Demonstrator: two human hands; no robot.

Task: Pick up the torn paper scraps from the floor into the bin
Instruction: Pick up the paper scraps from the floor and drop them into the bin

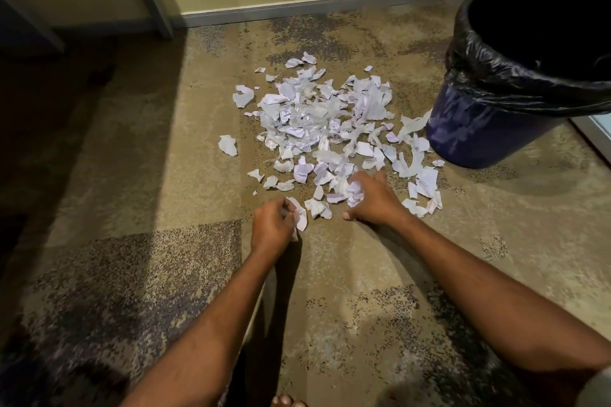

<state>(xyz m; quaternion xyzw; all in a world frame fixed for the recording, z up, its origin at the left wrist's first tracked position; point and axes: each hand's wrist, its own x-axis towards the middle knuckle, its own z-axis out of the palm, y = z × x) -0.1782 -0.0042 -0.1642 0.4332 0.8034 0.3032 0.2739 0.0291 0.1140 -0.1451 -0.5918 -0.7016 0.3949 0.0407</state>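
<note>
Head view showed your two hands apart at the near edge of the paper scraps [317,122]. Your left hand [272,226] was curled, pinching one white scrap [300,216] between thumb and fingers just above the carpet [158,175]. Your right hand [373,200] had its fingers closed round a crumpled wad [355,190] of several pieces, its thumb stuck out sideways, low by the carpet. The scraps lay in a loose heap on the floor ahead of you, thickest in the middle and thinning to stray pieces, some reaching the foot of the bin [479,132]. They were white to pale lilac, ragged-edged, many creased or balled, a few with faint writing too small to read. The bin stood upright to the right of the heap, dark blue, with a black bag [515,76] folded over its rim.
</note>
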